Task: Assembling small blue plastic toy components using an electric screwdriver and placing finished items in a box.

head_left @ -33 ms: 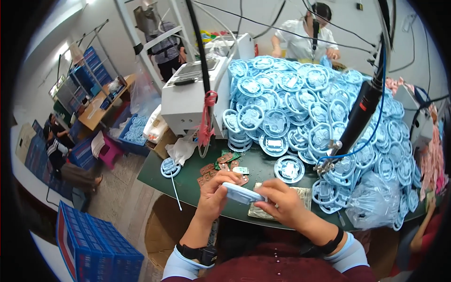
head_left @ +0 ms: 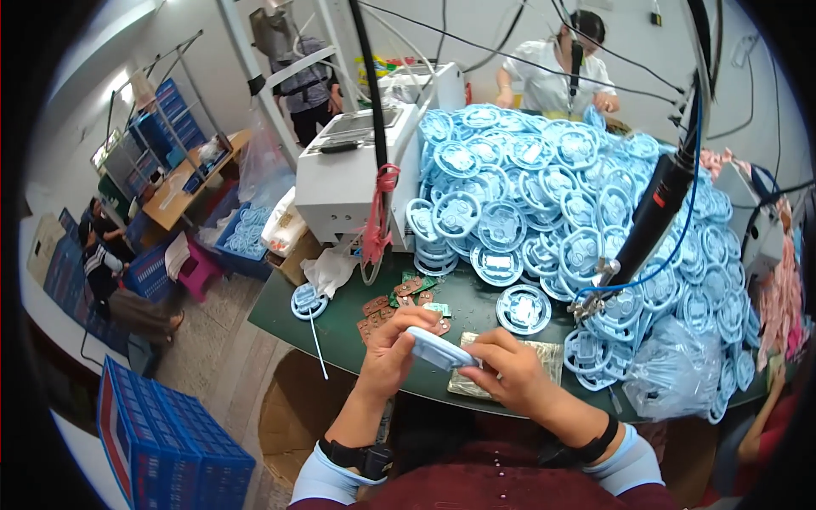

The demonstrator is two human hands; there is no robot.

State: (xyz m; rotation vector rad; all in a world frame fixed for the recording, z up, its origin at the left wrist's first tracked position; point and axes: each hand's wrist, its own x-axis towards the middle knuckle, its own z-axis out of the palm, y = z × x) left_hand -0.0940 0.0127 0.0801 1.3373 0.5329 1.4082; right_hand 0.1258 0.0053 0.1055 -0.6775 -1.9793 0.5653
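Note:
A light blue round plastic part [head_left: 439, 349] is tilted between my hands, above the front edge of the green table [head_left: 285, 319]. My left hand [head_left: 388, 350] is closed on its left end, thumb against the near side. The fingers of my right hand [head_left: 508, 367] pinch its right end. Just beyond the left hand lie several small brown circuit boards [head_left: 374, 306] and a few green ones. Under my right hand rests a flat yellowish wrapped block [head_left: 548, 357]. A single blue round part [head_left: 524, 308] lies face up behind that block.
A large heap of blue round parts [head_left: 501, 225] covers the table's far side and right. A black screwdriver on an arm [head_left: 650, 217] hangs at right, near a clear plastic bag [head_left: 676, 365]. At left are a white machine [head_left: 353, 183] and blue crates [head_left: 174, 442]. A co-worker [head_left: 557, 72] sits opposite.
The held part has tipped slightly, showing more of its near face, and my right fingers have shifted a little on its end. The whole view has moved slightly.

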